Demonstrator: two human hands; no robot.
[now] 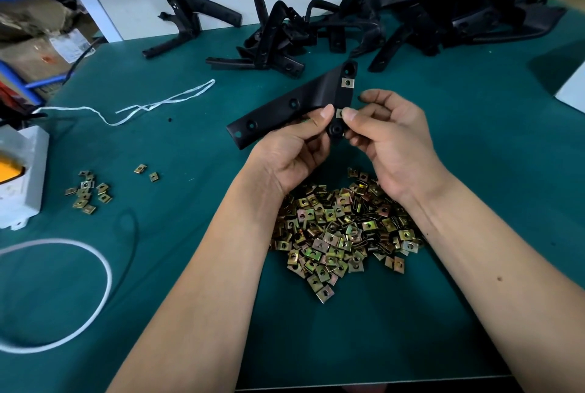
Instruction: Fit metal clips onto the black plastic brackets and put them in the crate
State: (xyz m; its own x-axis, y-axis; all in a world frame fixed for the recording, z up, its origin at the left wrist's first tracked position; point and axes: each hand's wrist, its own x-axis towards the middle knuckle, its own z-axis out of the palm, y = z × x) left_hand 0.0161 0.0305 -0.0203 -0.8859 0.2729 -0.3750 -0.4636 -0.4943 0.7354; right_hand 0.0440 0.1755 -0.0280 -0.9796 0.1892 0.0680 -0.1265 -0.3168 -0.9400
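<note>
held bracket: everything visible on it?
The black plastic bracket is matte and angled, a long arm with round holes running down-left, a short arm up to a round boss. One metal clip sits on the short arm. The left hand grips it above the table; the right hand pinches a second clip at its edge.

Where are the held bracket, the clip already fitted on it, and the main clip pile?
held bracket (285, 111), head view, on its long flat arm.
fitted clip (347, 82), head view, on the clip's face near the bracket's upper end.
clip pile (338, 231), head view, middle of the heap.
</note>
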